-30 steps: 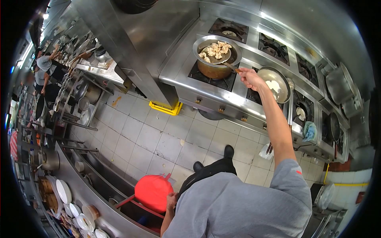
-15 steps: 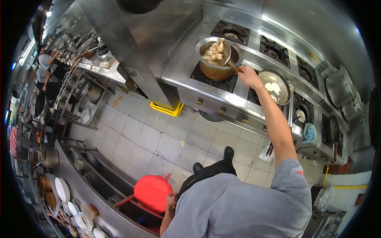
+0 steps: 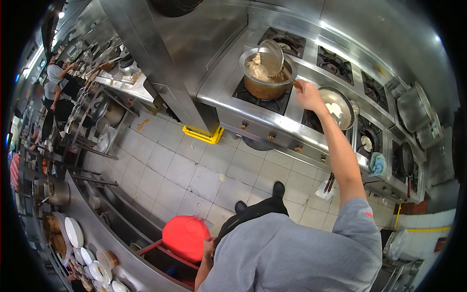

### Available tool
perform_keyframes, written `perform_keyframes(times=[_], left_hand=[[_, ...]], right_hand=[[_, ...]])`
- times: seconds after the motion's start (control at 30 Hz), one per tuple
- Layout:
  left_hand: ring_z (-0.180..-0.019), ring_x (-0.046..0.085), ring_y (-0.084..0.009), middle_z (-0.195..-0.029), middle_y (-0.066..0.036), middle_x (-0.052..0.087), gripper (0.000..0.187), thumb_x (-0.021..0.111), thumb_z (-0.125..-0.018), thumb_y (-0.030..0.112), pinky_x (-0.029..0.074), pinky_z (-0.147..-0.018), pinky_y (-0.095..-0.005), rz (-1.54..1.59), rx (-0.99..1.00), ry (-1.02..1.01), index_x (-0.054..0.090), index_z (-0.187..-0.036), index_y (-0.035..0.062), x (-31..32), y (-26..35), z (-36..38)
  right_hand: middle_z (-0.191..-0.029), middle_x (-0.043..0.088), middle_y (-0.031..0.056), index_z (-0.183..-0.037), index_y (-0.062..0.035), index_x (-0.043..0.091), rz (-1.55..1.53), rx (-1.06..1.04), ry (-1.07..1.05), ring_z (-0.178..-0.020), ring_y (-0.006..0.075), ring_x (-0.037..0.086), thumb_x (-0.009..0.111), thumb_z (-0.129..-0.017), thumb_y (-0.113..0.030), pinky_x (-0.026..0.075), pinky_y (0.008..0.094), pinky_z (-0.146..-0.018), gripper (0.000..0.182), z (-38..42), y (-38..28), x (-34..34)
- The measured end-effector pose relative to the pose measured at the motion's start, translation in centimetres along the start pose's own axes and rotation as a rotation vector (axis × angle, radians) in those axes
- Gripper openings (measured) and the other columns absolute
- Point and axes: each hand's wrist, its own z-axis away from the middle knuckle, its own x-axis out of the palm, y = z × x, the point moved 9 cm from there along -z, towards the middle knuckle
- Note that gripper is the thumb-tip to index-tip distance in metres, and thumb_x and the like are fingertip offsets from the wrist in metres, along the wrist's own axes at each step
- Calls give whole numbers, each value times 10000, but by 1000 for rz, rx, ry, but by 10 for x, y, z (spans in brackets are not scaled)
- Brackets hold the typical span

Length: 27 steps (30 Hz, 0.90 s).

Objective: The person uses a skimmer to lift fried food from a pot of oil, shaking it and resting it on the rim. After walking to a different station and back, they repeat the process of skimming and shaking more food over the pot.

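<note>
My right hand is closed around the wooden handle of a strainer, whose bowl is tipped on its side over a large pot. Pale, lumpy food lies in the pot, below and beside the strainer. Right of the pot, a pan on the stove holds white pieces. My left hand is low by my waist, next to a red round lid or seat. Its fingers look curled, and whatever they hold, if anything, is hidden.
The stove front runs across the upper right, with more burners behind and a black pan at the right. A steel pillar with a yellow base stands left of it. Stacked plates lie lower left; co-workers stand far left.
The strainer has turned over from level to tipped, and the lumpy food has gone from it down into the pot. My right hand has rotated with the handle.
</note>
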Motion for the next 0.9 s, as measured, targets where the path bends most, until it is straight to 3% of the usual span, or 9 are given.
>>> perform_keyframes(times=[0.17, 0.37, 0.47, 0.67, 0.77, 0.9], left_hand=[[-447, 410, -75, -556, 29, 501, 169, 625, -811, 199, 313, -400, -239, 6, -32, -2, 635, -791, 32, 0, 7, 3], [-427, 405, -78, -548, 25, 495, 164, 620, -813, 197, 309, -394, -238, -43, 0, -32, 623, -779, 37, -1, 17, 5], [-436, 423, -83, -562, 14, 513, 172, 623, -806, 198, 316, -393, -239, -39, -27, -43, 626, -796, 26, -2, 15, 4], [-519, 485, -104, -632, -17, 563, 172, 628, -789, 174, 377, -458, -250, 23, 11, -51, 631, -822, 5, 3, 0, -13], [-570, 509, -113, -660, -23, 577, 158, 631, -787, 159, 407, -511, -259, 7, 13, -28, 631, -804, 2, 3, 1, -13], [-603, 529, -121, -689, -32, 596, 160, 634, -792, 158, 425, -548, -260, 65, 110, -58, 635, -793, -1, 4, -12, -21]], right_hand=[[-948, 614, 243, -1071, -2, 590, 86, -25, -17, -933, 381, 581, 518, -778, -103, 457, 436, -820, 318, 0, -4, -39], [-908, 645, 163, -1021, -152, 645, 390, -147, -11, -878, 316, 617, 554, -737, -100, 491, 407, -778, 303, -24, -29, -115], [-826, 657, 126, -958, -159, 658, 601, -307, 32, -805, 314, 628, 563, -707, -68, 499, 406, -683, 284, -33, -66, -137], [-795, 656, 130, -848, -102, 671, 872, -494, 46, -738, 296, 632, 591, -677, -39, 497, 386, -628, 199, -55, -118, -131], [-818, 672, 106, -820, -60, 674, 1082, -434, -63, -799, 266, 655, 588, -714, -53, 514, 352, -620, 137, -62, -140, -113], [-857, 670, 137, -830, -31, 673, 1064, -381, -221, -825, 275, 655, 639, -658, -37, 522, 358, -650, 175, -80, -135, -83]])
